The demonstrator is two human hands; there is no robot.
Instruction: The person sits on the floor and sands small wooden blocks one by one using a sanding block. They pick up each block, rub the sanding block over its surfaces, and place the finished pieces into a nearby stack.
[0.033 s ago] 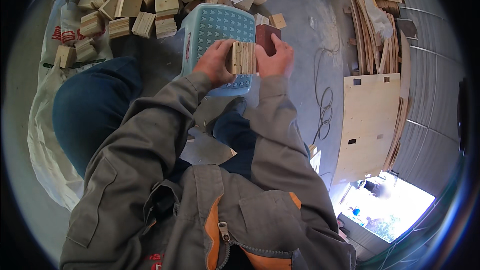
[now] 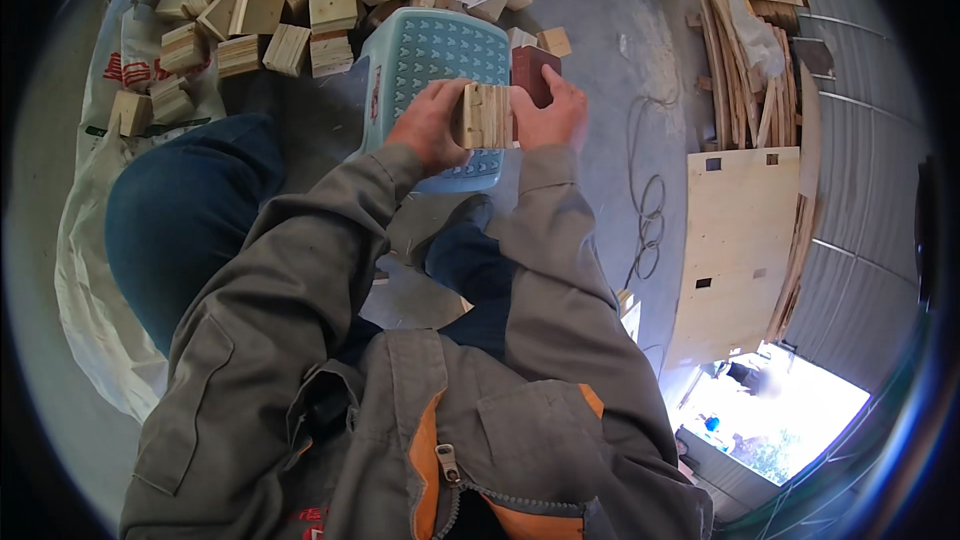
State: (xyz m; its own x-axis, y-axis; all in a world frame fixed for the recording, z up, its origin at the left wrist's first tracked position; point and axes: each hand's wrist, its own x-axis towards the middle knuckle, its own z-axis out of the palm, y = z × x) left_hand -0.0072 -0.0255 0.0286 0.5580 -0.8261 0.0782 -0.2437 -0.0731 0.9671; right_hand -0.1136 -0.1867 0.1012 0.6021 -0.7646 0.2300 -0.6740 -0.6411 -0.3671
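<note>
Over a light blue plastic stool (image 2: 440,52) with a bumpy top, a small block of layered plywood (image 2: 488,118) is held up between my hands. My left hand (image 2: 430,128) is closed round the block's left side, its fingers over the far edge. My right hand (image 2: 556,120) grips a dark red rectangular block (image 2: 535,70), thumb on the near side. The red block lies against or close to the plywood's right face; my hand hides where they meet.
Many plywood blocks (image 2: 333,5) are heaped beyond the stool at the far left, some on a white woven sack (image 2: 95,240). My knees flank the stool's near side. To the right lie a looped cable (image 2: 650,225) and a large plywood sheet (image 2: 735,260) beside stacked boards (image 2: 745,70).
</note>
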